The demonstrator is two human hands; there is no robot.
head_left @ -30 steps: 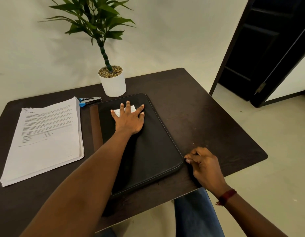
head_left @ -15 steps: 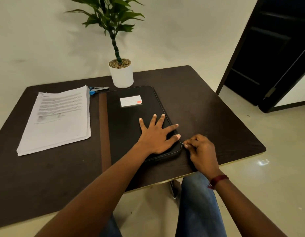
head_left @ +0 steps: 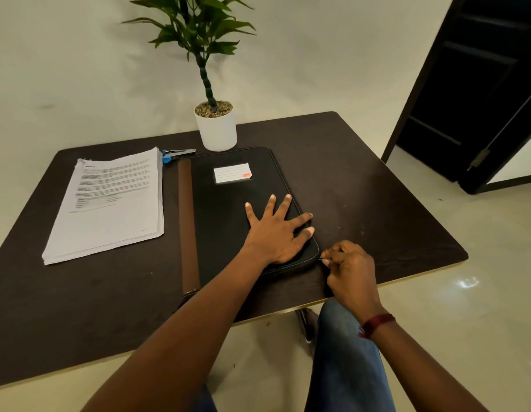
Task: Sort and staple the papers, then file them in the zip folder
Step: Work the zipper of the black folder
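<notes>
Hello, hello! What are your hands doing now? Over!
Left hand flat on zip folder. Right hand pinching zipper pull. Papers stacked beside, not filed.

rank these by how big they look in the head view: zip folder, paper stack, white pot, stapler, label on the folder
1. zip folder, only slightly ahead of the next
2. paper stack
3. white pot
4. label
5. stapler, close to the label in size, so that pair is unsure

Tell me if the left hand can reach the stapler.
Probably yes: the left hand lies flat on the zip folder, holding nothing, and only the folder's flat cover lies between it and the stapler.
</notes>
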